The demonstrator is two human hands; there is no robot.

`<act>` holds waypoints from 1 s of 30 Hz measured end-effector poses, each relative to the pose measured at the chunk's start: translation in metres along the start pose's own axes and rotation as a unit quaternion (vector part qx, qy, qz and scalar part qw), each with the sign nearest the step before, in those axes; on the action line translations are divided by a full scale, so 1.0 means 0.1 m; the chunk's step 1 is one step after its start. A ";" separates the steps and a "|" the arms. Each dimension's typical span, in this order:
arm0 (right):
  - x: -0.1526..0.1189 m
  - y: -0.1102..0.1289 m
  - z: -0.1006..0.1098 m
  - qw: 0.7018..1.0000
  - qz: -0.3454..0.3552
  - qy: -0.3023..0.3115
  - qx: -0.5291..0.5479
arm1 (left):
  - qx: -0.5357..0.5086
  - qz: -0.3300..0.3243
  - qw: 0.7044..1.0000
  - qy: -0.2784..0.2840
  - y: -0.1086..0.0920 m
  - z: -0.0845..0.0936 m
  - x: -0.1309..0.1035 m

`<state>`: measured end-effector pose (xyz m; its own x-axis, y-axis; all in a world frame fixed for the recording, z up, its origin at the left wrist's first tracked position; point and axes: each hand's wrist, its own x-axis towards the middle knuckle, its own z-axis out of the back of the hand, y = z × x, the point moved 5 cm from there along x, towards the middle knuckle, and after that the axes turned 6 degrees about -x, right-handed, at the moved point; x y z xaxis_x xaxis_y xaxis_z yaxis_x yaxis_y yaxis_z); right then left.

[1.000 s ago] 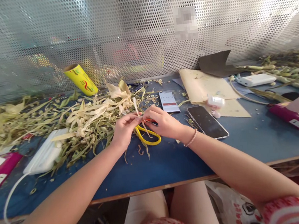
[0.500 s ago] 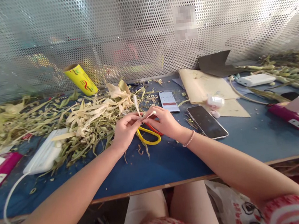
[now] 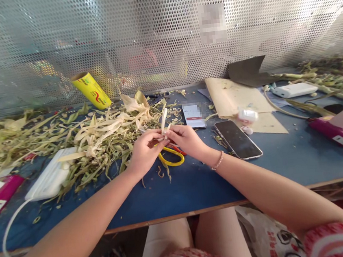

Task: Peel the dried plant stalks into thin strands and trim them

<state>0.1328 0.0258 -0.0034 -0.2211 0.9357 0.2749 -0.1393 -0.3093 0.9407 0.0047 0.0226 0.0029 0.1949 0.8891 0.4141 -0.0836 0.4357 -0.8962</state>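
Note:
A pale, narrow strip of dried husk (image 3: 165,119) stands up between my two hands at the middle of the table. My left hand (image 3: 145,149) is closed, its thumb and fingers pinching the strip's lower part. From the other side my right hand (image 3: 188,140), with a bracelet at the wrist, pinches the same piece, fingertips touching those of the left. Under the hands lie scissors with a yellow handle (image 3: 175,163), partly covered. A heap of dry leaves and husks (image 3: 102,142) spreads to the left of my hands.
A black phone (image 3: 238,140) and a lit phone (image 3: 194,117) lie right of centre. Beige card (image 3: 238,97) is behind them. A yellow tube (image 3: 91,90) leans at the back. White power banks and magenta sockets (image 3: 340,135) sit at both sides. Perforated metal (image 3: 161,35) closes off the back.
The pale strip has shifted slightly right and now leans to the right. The fingers of my right hand have closed in around its base, and a small piece beside them has changed position.

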 end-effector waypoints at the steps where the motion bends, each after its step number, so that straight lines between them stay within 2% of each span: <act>1: 0.00 -0.02 0.00 1.000 -0.010 -0.003 0.007 | 0.011 -0.001 1.000 0.003 -0.01 0.00 0.00; 4: 0.01 -0.05 0.01 0.998 -0.038 -0.012 0.046 | 0.037 -0.001 0.999 0.007 -0.06 -0.01 0.00; 7: 0.03 -0.03 0.01 0.996 -0.040 0.006 0.084 | 0.025 0.025 0.999 0.002 -0.07 -0.01 0.00; 12: 0.07 -0.03 0.08 0.984 -0.043 0.010 0.172 | -0.080 0.094 0.992 -0.029 0.05 0.02 0.02; 15: 0.09 -0.09 0.12 0.972 -0.067 0.016 0.223 | -0.141 0.094 0.985 -0.018 0.09 0.02 0.03; 18: 0.11 -0.14 0.17 0.969 -0.075 -0.009 0.235 | -0.158 0.083 0.984 -0.009 0.08 0.01 0.02; 21: 0.11 -0.10 0.22 0.980 -0.033 -0.052 0.188 | -0.147 0.088 0.985 -0.015 0.08 0.00 0.02; 25: 0.02 0.08 0.22 0.992 0.068 -0.086 0.055 | -0.104 0.100 0.989 -0.026 0.08 0.01 0.02; 27: -0.03 0.17 0.19 0.989 0.114 -0.092 -0.025 | -0.053 0.088 0.995 -0.011 0.06 0.01 0.02; 30: -0.09 0.27 0.13 0.966 0.187 -0.089 -0.152 | 0.003 0.051 0.998 0.030 0.00 -0.04 0.00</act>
<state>0.1433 0.0107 0.0223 -0.1452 0.7550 0.6395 -0.3656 -0.6415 0.6744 0.0086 0.0218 0.0027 0.2425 0.9192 0.3102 -0.1119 0.3441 -0.9322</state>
